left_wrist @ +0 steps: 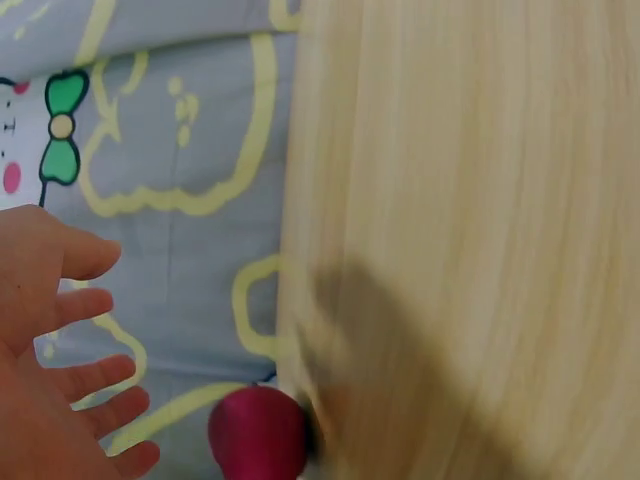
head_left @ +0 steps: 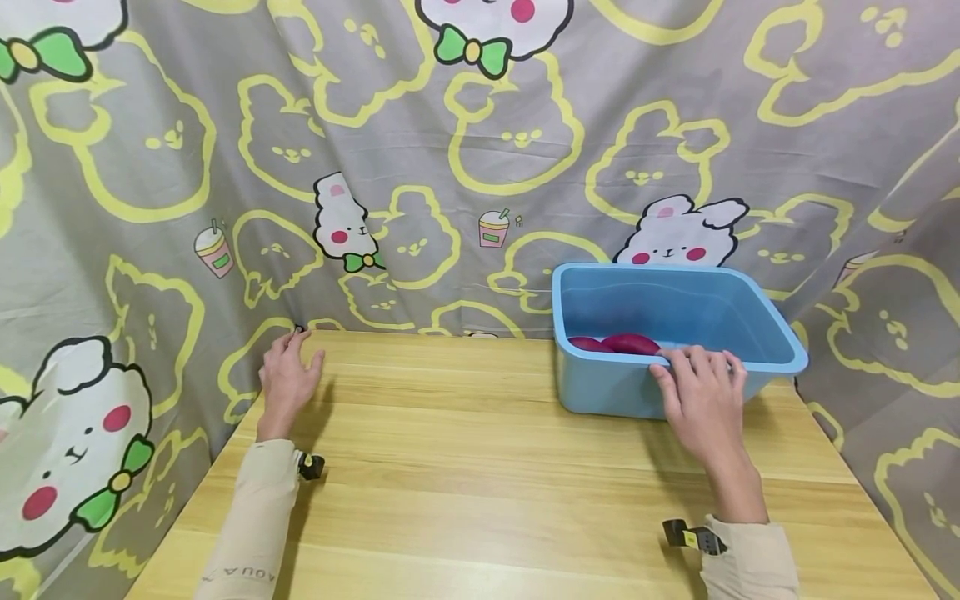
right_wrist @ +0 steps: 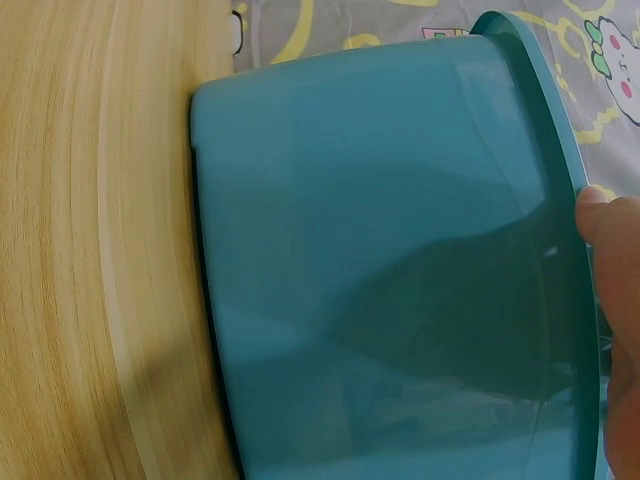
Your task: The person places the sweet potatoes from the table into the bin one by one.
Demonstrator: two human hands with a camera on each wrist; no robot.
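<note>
My right hand [head_left: 705, 396] grips the front rim of a blue plastic bin [head_left: 607, 387], fingers over the edge. In the right wrist view the thumb lies against the rim of the bin [right_wrist: 400, 250]. Inside the bin are dark red, smooth, rounded things [head_left: 632, 343], partly hidden by its front wall. Near the table's back left corner, my left hand [head_left: 288, 379] has its fingers apart and holds nothing. Beyond it, the left wrist view shows a dark red rounded object [left_wrist: 258, 435] by the table's edge; whether it touches the table I cannot tell. The head view does not show it.
A wood-grain table [head_left: 465, 483] spans the space between both arms. Grey curtain [head_left: 420, 150] with yellow outlines and white rabbits hangs along the back and sides, close against the table's edges. The bin stands at the back right.
</note>
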